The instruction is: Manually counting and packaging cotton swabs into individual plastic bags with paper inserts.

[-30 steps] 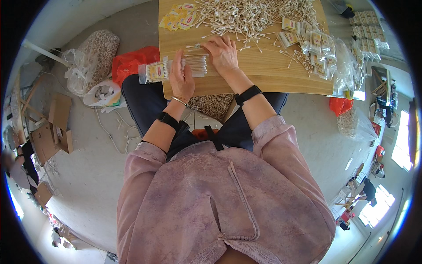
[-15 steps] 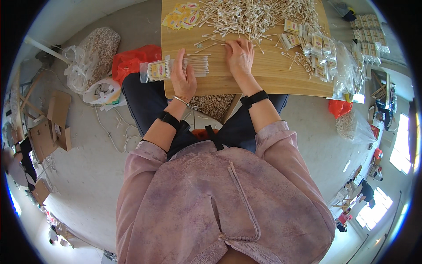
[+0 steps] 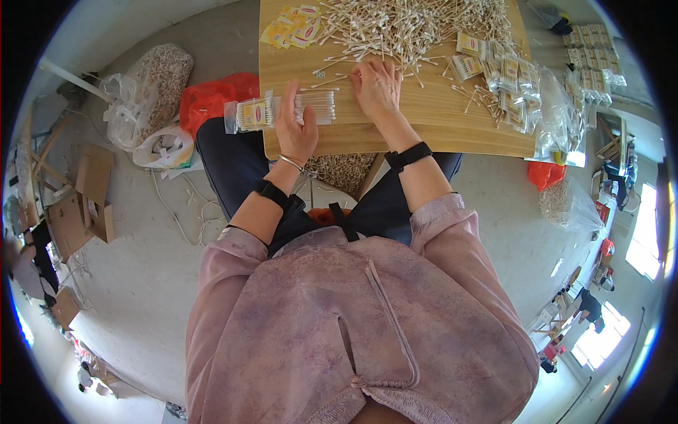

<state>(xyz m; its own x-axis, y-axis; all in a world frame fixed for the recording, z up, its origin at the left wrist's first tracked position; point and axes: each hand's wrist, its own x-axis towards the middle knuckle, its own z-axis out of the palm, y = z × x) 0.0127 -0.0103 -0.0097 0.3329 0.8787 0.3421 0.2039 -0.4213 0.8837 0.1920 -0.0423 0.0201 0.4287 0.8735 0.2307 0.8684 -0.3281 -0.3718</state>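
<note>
My left hand (image 3: 296, 129) lies with its fingers stretched out over a neat row of cotton swabs (image 3: 321, 106), holding nothing in a grip. The row's left end is in a clear plastic bag (image 3: 230, 117) with a yellow printed card (image 3: 255, 113), at the table's near left edge. My right hand (image 3: 378, 90) is bent down to the table just below a big loose heap of cotton swabs (image 3: 413, 32). Its fingertips are pinched at a cotton swab (image 3: 337, 78) that sticks out to their left; the tips themselves are partly hidden.
Yellow cards (image 3: 291, 27) lie at the table's far left. Filled swab packs (image 3: 514, 81) are piled on the right, beside clear plastic bags (image 3: 558, 116). A red bag (image 3: 215, 99) and a large sack of swabs (image 3: 166, 81) stand left of the table (image 3: 424, 134). Below the table's front edge sits a box of swabs (image 3: 344, 169).
My right hand has shifted a little to the left along the edge of the heap. The left hand, the swab row and the bag stay nearly in place.
</note>
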